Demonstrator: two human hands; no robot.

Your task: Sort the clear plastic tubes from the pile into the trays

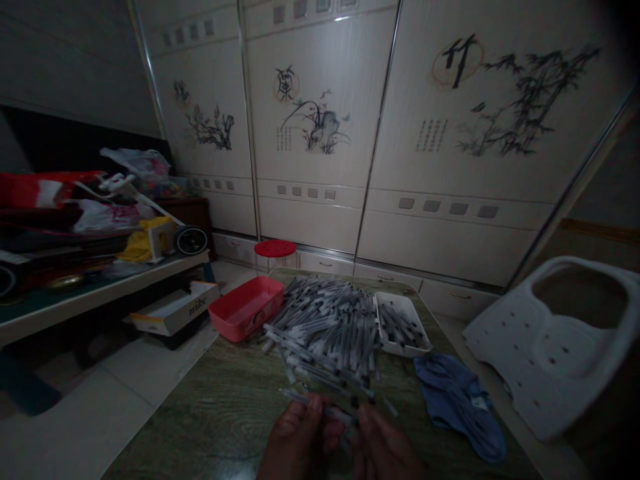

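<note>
Only the person's two bare hands show, low in the frame at about six o'clock. The left hand [300, 437] is uncovered, with no glove, ring or watch to be seen, and its fingernails catch a little pale light. The right hand [385, 443], at its three o'clock, is likewise bare. No sleeve or cuff reaches into view; dim light hides finer detail.

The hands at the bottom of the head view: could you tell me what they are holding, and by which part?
Both hands, left hand and right hand, hold one thin pen from the pile, the fingers pinching it near its middle and right end.
</note>
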